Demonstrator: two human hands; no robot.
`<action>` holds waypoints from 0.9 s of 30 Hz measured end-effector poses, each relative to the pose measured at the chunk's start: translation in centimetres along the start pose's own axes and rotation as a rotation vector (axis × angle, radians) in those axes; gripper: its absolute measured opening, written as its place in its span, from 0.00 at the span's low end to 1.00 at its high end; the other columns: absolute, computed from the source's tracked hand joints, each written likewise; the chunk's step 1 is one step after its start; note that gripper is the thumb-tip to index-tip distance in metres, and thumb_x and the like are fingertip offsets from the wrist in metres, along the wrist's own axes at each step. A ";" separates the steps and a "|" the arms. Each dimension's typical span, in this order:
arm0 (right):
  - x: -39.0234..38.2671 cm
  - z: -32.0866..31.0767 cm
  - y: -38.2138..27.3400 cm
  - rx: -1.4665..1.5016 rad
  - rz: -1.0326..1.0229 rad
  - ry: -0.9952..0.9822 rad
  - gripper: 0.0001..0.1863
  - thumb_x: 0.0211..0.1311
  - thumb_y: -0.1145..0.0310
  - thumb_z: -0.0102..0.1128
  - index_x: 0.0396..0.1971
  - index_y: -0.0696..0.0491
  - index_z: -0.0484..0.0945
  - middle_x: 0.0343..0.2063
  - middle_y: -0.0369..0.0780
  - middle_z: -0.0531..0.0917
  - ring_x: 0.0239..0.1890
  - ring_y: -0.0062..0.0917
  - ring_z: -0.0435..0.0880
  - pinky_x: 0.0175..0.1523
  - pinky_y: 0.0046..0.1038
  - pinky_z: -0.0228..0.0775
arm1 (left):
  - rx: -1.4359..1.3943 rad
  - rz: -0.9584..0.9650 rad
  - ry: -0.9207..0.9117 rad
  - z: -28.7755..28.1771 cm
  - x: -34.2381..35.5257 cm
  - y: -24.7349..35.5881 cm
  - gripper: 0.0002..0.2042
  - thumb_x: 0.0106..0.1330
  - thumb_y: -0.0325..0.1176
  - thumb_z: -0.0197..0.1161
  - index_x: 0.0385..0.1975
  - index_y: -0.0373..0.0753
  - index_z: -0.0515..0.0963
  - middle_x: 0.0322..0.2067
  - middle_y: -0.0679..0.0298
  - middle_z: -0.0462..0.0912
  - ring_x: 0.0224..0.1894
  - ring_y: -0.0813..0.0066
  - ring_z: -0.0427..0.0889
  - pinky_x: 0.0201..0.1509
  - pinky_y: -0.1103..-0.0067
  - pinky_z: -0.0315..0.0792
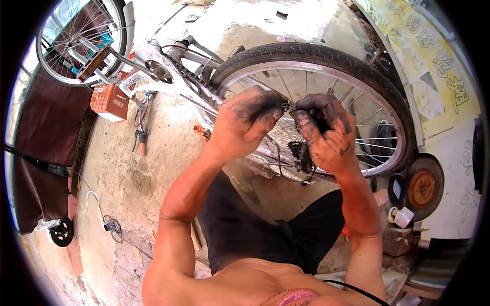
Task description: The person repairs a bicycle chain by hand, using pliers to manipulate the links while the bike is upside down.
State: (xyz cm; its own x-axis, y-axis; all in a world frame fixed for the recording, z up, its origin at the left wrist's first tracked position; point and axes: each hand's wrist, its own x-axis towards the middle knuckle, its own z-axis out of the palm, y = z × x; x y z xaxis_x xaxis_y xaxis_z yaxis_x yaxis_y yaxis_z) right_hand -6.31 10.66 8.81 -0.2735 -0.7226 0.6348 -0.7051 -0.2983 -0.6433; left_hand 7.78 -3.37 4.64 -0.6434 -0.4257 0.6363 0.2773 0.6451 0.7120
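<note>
Above the rear wheel [311,66] of the upturned white bicycle, a small dark metal part [289,106], too small and grease-covered to identify, is pinched between both hands. The left hand [245,120] closes its grip on the part from the left side, thumb and forefinger pressed together; the right hand [324,132] closes on it from the right, fingers curled tight. Both hands are black with grease. The part's long axis cannot be determined. It lies level between the two grips, equally near each hand, and just in front of the wheel's spokes [306,84].

Below the wheel's hub, the sprocket cluster [301,150] sits just under the right hand. Left of the wheel, the chain [191,81] runs along the white frame [153,69] toward a pedal [94,64]. Far left of the wheel stands a second wheel [81,35] and an orange box [109,101]. Right of the wheel, an orange-centred disc [422,187] leans near the wall.

Open room lies toward the person, over the concrete floor [127,173]; the tyre and spokes close off movement beyond the hands.
</note>
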 end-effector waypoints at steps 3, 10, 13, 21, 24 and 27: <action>0.1 -0.2 0.0 -0.089 -0.016 -0.061 0.07 0.60 0.79 0.65 0.37 0.56 0.79 0.29 0.39 0.84 0.28 0.23 0.84 0.34 0.24 0.76 | -0.058 -0.010 0.037 0.3 -0.2 -0.4 0.08 0.65 0.25 0.63 0.41 0.30 0.82 0.32 0.60 0.81 0.34 0.72 0.80 0.39 0.78 0.73; 0.6 -0.4 0.2 -0.133 -0.042 -0.134 0.07 0.62 0.78 0.64 0.39 0.59 0.78 0.30 0.41 0.84 0.30 0.25 0.85 0.36 0.26 0.77 | -0.044 0.029 0.029 0.5 -0.3 -0.8 0.07 0.64 0.26 0.64 0.39 0.30 0.81 0.30 0.60 0.79 0.32 0.71 0.78 0.36 0.77 0.71; 0.5 -0.4 0.4 -0.058 0.031 -0.166 0.08 0.63 0.77 0.64 0.40 0.60 0.78 0.30 0.42 0.84 0.30 0.26 0.85 0.37 0.27 0.77 | -0.048 0.034 0.048 0.6 -0.3 -0.7 0.07 0.64 0.26 0.65 0.37 0.30 0.81 0.30 0.60 0.79 0.32 0.70 0.78 0.36 0.76 0.71; 0.6 0.0 0.7 -0.005 0.133 -0.180 0.07 0.63 0.78 0.63 0.40 0.61 0.77 0.30 0.43 0.84 0.31 0.28 0.85 0.37 0.27 0.77 | -0.026 0.034 0.047 0.6 -0.1 -1.1 0.07 0.64 0.27 0.65 0.37 0.30 0.81 0.29 0.58 0.79 0.31 0.67 0.78 0.36 0.75 0.72; 1.0 -0.2 0.7 -0.052 0.093 -0.226 0.07 0.63 0.79 0.63 0.39 0.60 0.77 0.29 0.43 0.84 0.30 0.28 0.85 0.36 0.27 0.76 | -0.021 0.039 0.040 0.5 -0.2 -1.3 0.08 0.64 0.28 0.65 0.37 0.30 0.80 0.29 0.58 0.79 0.31 0.67 0.79 0.35 0.75 0.72; 1.4 -0.8 0.7 -0.060 0.068 -0.254 0.06 0.63 0.78 0.63 0.38 0.60 0.76 0.27 0.44 0.84 0.28 0.30 0.84 0.34 0.29 0.74 | -0.037 0.039 0.038 0.9 -0.3 -1.5 0.08 0.64 0.29 0.65 0.38 0.30 0.80 0.28 0.57 0.79 0.30 0.66 0.79 0.35 0.74 0.72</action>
State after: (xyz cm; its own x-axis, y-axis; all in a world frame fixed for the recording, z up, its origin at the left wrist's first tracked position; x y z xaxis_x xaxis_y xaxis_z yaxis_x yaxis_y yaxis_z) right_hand -7.70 9.91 9.58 -0.1538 -0.8752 0.4586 -0.7303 -0.2120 -0.6494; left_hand 6.90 -3.67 3.12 -0.6043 -0.4252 0.6738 0.3277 0.6382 0.6967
